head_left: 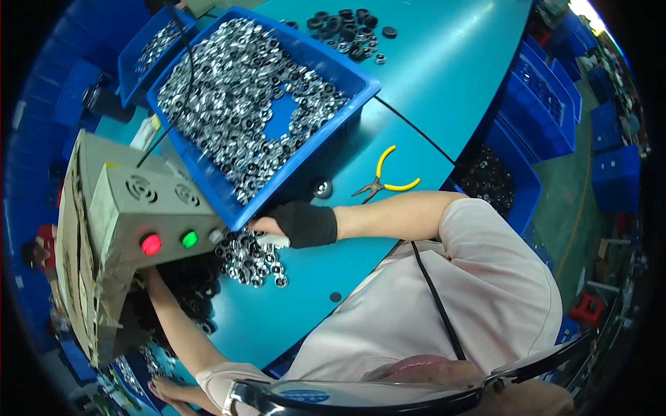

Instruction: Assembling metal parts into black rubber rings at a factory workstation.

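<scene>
My right hand (pixel 302 224), in a black fingerless glove with white covering on a finger, is at the near corner of a large blue bin (pixel 305 151). Its fingers are bent together beside a small pile of shiny ring-shaped metal parts (pixel 253 262); what they hold, if anything, is hidden. My left forearm (pixel 177 320) reaches up under a grey machine box (pixel 149 208) with a red and a green lit button. The box hides my left hand. Dark round parts (pixel 193 291) lie beside that forearm. More shiny metal parts (pixel 229 97) fill the bin.
Yellow-handled pliers (pixel 378 184) and a single round part (pixel 322 188) lie on the teal table (pixel 423 90). Black rings (pixel 345 28) are scattered at the back. Further blue bins (pixel 534 97) stand at right. Another person's hand (pixel 170 390) shows at lower left.
</scene>
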Demonstrator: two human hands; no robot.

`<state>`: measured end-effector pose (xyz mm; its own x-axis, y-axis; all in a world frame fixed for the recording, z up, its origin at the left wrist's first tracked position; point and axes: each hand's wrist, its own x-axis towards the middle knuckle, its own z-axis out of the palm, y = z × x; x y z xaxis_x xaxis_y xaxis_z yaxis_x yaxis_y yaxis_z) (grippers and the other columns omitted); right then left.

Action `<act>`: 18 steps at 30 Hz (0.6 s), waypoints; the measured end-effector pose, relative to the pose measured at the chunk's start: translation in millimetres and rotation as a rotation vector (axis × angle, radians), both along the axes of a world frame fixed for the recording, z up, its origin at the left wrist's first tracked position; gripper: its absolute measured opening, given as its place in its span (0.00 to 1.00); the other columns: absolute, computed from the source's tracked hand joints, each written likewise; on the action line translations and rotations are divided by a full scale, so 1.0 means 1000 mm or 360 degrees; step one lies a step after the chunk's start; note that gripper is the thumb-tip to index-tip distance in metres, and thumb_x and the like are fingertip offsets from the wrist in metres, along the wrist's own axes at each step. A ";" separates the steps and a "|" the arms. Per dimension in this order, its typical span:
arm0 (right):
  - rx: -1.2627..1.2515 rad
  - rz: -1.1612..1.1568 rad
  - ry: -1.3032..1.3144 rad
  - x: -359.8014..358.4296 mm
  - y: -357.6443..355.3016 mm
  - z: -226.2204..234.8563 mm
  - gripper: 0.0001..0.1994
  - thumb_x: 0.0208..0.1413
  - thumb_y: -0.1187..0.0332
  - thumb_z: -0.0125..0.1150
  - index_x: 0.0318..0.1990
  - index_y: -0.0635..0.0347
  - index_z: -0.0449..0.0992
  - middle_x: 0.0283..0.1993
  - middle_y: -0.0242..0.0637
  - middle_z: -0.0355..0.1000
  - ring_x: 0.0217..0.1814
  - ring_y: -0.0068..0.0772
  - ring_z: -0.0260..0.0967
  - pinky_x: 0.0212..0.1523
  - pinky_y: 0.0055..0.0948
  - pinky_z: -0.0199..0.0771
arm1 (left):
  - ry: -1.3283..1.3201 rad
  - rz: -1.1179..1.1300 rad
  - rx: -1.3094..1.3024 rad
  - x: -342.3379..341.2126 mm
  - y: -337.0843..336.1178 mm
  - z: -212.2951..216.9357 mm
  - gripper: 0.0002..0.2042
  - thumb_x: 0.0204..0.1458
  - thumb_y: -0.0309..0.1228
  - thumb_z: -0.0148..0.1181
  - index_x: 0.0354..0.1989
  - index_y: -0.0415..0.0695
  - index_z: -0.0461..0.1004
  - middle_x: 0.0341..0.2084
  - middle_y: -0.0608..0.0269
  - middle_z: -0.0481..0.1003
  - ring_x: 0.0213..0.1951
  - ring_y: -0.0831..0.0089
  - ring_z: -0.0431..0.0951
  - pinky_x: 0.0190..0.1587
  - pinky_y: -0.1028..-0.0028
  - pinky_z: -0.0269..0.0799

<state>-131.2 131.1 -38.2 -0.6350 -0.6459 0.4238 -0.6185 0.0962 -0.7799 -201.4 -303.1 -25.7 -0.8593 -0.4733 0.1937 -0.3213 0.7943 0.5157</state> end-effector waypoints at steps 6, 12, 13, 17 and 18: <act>-0.0361 0.0064 -0.0501 0.009 0.000 0.013 0.19 0.51 0.69 0.60 0.50 0.65 0.68 0.45 0.46 0.70 0.47 0.35 0.70 0.48 0.30 0.69 | 0.0255 -0.0045 0.1128 0.097 0.115 0.053 0.16 0.49 0.25 0.61 0.46 0.32 0.71 0.38 0.53 0.75 0.28 0.71 0.77 0.33 0.74 0.76; -0.0144 0.0141 -0.0261 0.029 -0.001 0.035 0.18 0.45 0.73 0.64 0.46 0.65 0.71 0.43 0.48 0.72 0.46 0.41 0.72 0.45 0.32 0.70 | 0.0203 0.0061 0.1897 0.189 0.243 0.047 0.18 0.48 0.25 0.63 0.46 0.30 0.69 0.34 0.55 0.76 0.26 0.72 0.77 0.31 0.77 0.76; -0.0117 0.0155 -0.0163 0.032 -0.004 0.036 0.19 0.45 0.74 0.65 0.46 0.65 0.71 0.43 0.48 0.72 0.45 0.41 0.72 0.45 0.32 0.71 | 0.0211 0.0011 0.2080 0.196 0.252 0.037 0.19 0.48 0.25 0.63 0.47 0.29 0.68 0.34 0.55 0.76 0.26 0.72 0.78 0.32 0.77 0.76; -0.0094 0.0142 -0.0420 0.034 -0.008 0.027 0.17 0.46 0.74 0.64 0.45 0.64 0.72 0.41 0.46 0.73 0.41 0.39 0.73 0.41 0.30 0.71 | 0.0328 0.0064 0.2360 0.202 0.272 0.034 0.20 0.48 0.24 0.62 0.49 0.29 0.66 0.35 0.55 0.75 0.29 0.72 0.78 0.35 0.74 0.78; -0.0096 0.0126 -0.0354 0.033 -0.007 0.027 0.16 0.46 0.74 0.64 0.45 0.63 0.72 0.39 0.45 0.73 0.38 0.37 0.73 0.39 0.29 0.71 | 0.0317 0.0033 0.2402 0.202 0.273 0.033 0.21 0.48 0.25 0.63 0.49 0.29 0.66 0.35 0.55 0.75 0.30 0.71 0.78 0.35 0.75 0.77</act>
